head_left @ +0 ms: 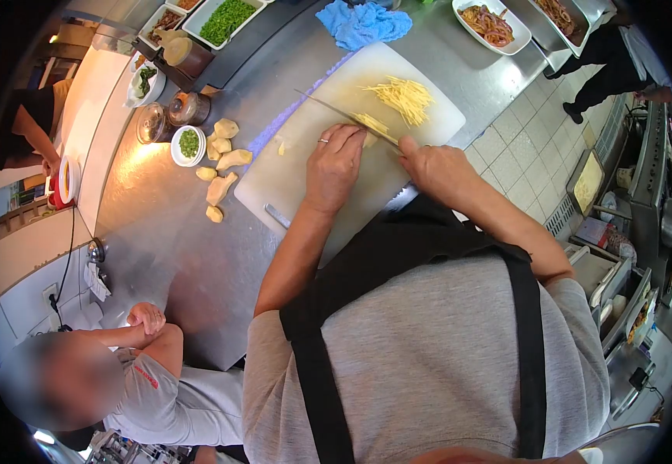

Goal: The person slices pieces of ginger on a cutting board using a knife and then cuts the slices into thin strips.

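Note:
A white cutting board (pixel 312 170) lies on the metal counter. My right hand (pixel 438 172) is wrapped round the handle of a knife (pixel 324 106), whose blade points up and left across the board. My left hand (pixel 336 164) has its fingers bent together against a pale yellow piece beside the blade; the fingertips are partly hidden. Thin yellow strips (pixel 372 122) lie along the knife's far side. Farther back on the board is a larger pile of yellow strips (pixel 404 99). Several peeled, pale yellow pieces (pixel 221 185) sit on the counter left of the board.
A blue cloth (pixel 363 25) lies behind the board. Bowls (pixel 189 145) and jars (pixel 189 108) stand at the left, a white dish of sliced food (pixel 492 27) at the back right. A person (pixel 150 379) with folded arms is at the lower left; others stand at both sides.

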`<control>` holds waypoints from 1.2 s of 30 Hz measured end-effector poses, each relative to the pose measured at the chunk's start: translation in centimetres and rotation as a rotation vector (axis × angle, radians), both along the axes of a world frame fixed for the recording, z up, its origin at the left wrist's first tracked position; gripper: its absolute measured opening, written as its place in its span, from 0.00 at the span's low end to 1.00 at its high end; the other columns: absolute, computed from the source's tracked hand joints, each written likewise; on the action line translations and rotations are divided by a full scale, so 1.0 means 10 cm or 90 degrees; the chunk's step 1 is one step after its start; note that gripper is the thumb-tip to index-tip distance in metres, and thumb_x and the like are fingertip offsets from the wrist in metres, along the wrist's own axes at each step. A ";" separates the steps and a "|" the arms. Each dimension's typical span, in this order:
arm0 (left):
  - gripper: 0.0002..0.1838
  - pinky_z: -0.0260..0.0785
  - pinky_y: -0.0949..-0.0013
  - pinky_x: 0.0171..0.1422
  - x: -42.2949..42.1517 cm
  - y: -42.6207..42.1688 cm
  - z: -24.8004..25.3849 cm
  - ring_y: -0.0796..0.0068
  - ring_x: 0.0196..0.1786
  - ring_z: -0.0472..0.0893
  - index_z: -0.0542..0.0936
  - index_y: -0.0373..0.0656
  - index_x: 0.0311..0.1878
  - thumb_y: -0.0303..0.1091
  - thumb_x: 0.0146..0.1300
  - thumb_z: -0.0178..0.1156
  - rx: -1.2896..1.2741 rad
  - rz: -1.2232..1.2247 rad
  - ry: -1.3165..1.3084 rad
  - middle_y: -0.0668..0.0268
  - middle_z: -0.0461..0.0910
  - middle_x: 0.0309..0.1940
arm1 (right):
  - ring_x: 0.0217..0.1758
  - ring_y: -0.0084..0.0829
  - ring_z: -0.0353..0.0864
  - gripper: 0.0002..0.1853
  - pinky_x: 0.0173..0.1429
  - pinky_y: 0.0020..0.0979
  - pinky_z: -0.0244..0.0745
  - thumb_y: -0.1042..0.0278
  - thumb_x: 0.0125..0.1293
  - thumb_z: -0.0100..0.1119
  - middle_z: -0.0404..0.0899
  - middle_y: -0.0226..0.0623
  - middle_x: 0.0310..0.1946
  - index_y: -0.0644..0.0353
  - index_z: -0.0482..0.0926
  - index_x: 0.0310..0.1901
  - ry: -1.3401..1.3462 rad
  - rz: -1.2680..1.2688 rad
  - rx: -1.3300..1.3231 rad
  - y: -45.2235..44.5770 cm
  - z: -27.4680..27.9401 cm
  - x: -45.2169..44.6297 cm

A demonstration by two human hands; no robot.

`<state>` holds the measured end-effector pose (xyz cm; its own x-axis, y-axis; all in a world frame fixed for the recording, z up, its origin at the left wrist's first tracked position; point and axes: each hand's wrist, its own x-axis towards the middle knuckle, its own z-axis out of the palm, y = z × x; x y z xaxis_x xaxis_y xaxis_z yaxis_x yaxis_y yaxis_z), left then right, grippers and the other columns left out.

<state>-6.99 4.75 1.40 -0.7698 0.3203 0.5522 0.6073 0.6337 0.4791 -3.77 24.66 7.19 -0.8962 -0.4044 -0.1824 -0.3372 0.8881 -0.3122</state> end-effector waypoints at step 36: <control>0.06 0.75 0.64 0.52 -0.01 -0.01 -0.01 0.62 0.47 0.82 0.83 0.39 0.37 0.23 0.55 0.66 0.000 0.001 -0.002 0.63 0.82 0.40 | 0.25 0.52 0.82 0.10 0.29 0.51 0.75 0.63 0.71 0.52 0.80 0.47 0.20 0.59 0.65 0.41 -0.038 -0.003 0.046 -0.02 0.34 0.14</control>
